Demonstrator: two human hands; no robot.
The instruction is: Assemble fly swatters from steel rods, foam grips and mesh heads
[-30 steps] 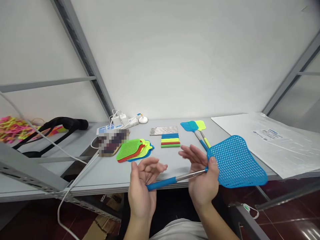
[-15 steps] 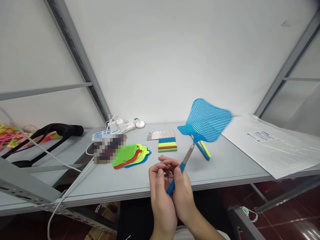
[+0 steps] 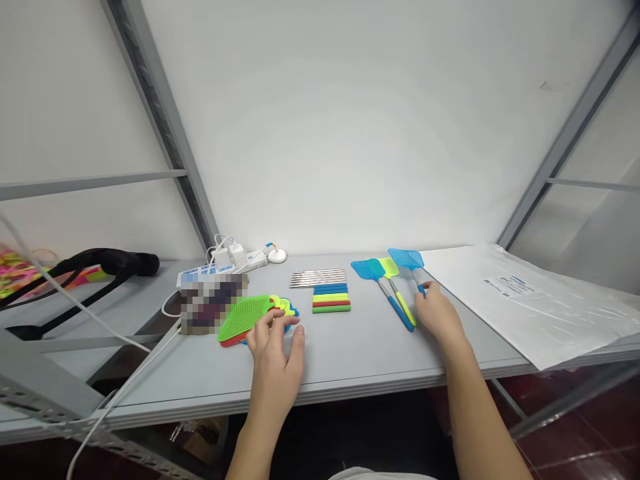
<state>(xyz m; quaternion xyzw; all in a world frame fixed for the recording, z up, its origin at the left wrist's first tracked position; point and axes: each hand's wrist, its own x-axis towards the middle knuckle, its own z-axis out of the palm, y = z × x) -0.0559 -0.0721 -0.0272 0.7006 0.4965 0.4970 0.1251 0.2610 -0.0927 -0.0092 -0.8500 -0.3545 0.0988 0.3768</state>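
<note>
My right hand [image 3: 437,312] is closed around the blue handle of a blue fly swatter [image 3: 407,259] at the table's right. Just left of it lie a second blue fly swatter [image 3: 369,269] and a yellow one [image 3: 390,267], side by side with metal shafts. My left hand [image 3: 276,350], fingers apart and empty, hovers at the front edge of a fanned stack of loose swatter heads; a green head [image 3: 245,318] is on top, with red, yellow and blue ones under it. Between my hands lies a row of coloured handle grips [image 3: 331,309], below several metal rods [image 3: 318,278].
A white plastic package [image 3: 530,293] covers the table's right side. At the back left are a power strip [image 3: 200,275] with plugs and a round white device [image 3: 277,255]. A black curved frame [image 3: 120,267] and a white cable [image 3: 135,381] lie at the left.
My hands have parted. The right one has carried the blue swatter from in front of me down to the table's right; the left has moved over to the swatter heads.
</note>
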